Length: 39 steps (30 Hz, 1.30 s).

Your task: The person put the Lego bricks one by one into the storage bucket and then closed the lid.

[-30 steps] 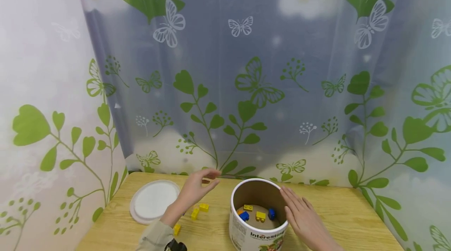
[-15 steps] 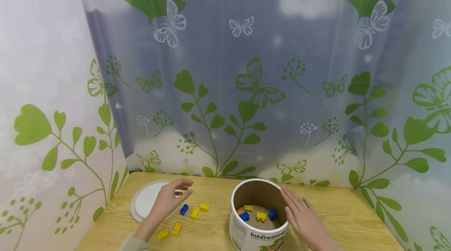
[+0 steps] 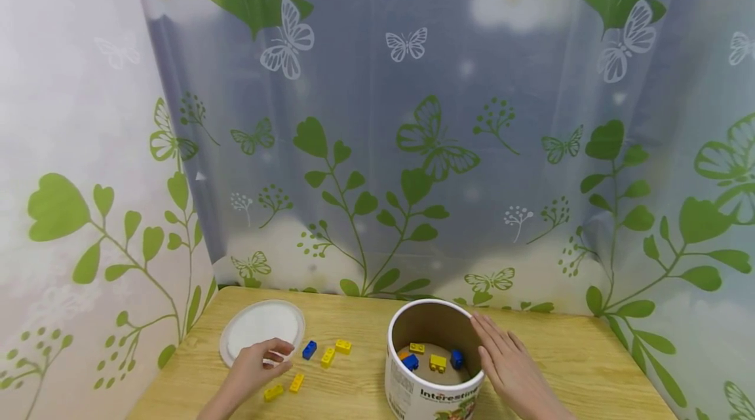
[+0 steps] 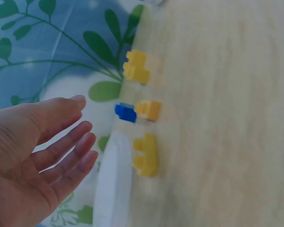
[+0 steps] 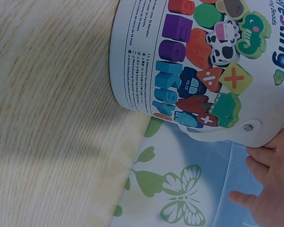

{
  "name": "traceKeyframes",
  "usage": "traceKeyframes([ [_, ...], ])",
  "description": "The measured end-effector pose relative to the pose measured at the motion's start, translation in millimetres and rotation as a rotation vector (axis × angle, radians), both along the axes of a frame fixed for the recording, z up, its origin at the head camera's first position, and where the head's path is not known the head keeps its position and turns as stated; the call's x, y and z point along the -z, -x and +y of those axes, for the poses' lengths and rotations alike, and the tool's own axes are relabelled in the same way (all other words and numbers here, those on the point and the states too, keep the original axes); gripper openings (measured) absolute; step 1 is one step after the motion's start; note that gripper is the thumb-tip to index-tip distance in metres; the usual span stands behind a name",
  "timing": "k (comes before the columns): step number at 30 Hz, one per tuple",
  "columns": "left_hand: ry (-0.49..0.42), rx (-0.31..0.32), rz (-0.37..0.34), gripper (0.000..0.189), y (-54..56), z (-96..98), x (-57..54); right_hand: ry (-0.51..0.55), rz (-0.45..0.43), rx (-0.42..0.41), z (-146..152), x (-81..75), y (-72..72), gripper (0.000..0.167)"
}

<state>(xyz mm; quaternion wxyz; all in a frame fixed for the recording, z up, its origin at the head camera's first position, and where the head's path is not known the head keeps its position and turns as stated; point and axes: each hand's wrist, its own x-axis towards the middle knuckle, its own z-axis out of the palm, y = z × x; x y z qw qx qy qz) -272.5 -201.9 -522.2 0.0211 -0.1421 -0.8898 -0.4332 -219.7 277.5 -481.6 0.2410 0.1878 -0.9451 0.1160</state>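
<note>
Left hand [image 3: 255,366] withdrawn, fingers [image 4: 68,140] loosely curved; right hand [image 3: 512,366] touches bucket [image 3: 411,395].

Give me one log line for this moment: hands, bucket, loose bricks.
left hand: empty, near white lid; right hand: against bucket; bucket: bricks inside; table: one blue brick, four yellow bricks visible

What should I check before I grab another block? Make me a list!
1. Tub uncovered: ok, its top is open.
2. Right hand against the tub: ok.
3. Left hand free: ok, holding nothing.
4. Lid out of the way: ok, apart from the tub.
5. Blocks within view on the table: ok, four yellow blocks, one blue block.
6. Blocks hidden behind the tub: cannot tell.
</note>
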Motion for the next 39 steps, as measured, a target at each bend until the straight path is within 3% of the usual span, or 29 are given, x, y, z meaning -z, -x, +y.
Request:
traceKeyframes([
  [4, 0.038, 0.027, -0.063, 0.022, -5.4, -8.4, 10.2, 0.0, -0.012, 0.004, -1, -0.3, -0.3, 0.049],
  [10, 0.047, 0.106, -0.071, 0.021, -13.5, -17.4, 26.0, 0.004, -0.021, -0.003, 0, 0.5, 0.1, 0.049],
  [14, 0.044, 0.108, -0.077, 0.02, -16.2, -20.4, 31.7, 0.006, -0.021, -0.003, 0, -0.5, -0.3, 0.048],
  [21, 0.083, 0.057, -0.038, 0.022, -18.8, -19.5, 34.2, 0.01, -0.033, -0.002, -1, -2.0, -0.9, 0.048],
  [26, 0.09, 0.041, -0.03, 0.02, -18.2, -17.2, 30.8, 0.018, -0.049, -0.002, 0, -1.4, -0.9, 0.048],
  [30, 0.072, 0.043, 0.023, 0.019, -14.1, -13.9, 23.4, 0.015, -0.05, -0.001, 0, -1.1, -0.6, 0.049],
  [39, 0.054, 0.029, 0.134, 0.018, -5.3, 3.1, -8.7, 0.01, -0.053, 0.001, 0, -1.2, -0.9, 0.049],
])
